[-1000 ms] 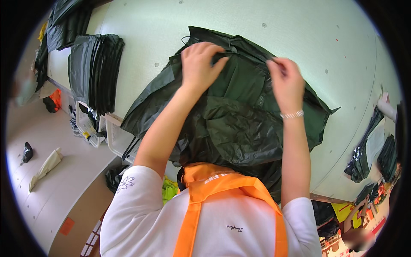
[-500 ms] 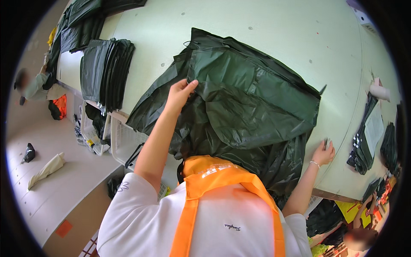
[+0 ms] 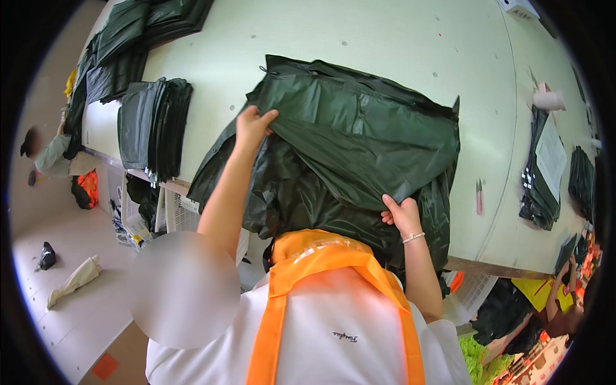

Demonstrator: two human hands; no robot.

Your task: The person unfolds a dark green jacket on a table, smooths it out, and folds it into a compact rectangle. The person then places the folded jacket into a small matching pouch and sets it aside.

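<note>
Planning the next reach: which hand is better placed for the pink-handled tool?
Probably the right hand: it is nearer the pink-handled tool, which lies on the table to its right, though it must first release the dark green material. The left hand pinches that material farther away.

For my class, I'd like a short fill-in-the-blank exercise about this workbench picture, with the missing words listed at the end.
1. The left hand and the right hand pinch the same dark ____ garment.
2. A small pink-handled tool lies on the table to the ____ of that garment.
3. A stack of folded dark garments sits on the person's ____ side of the table.
4. The person's apron is bright ____.

Missing words: green; right; left; orange.
</note>
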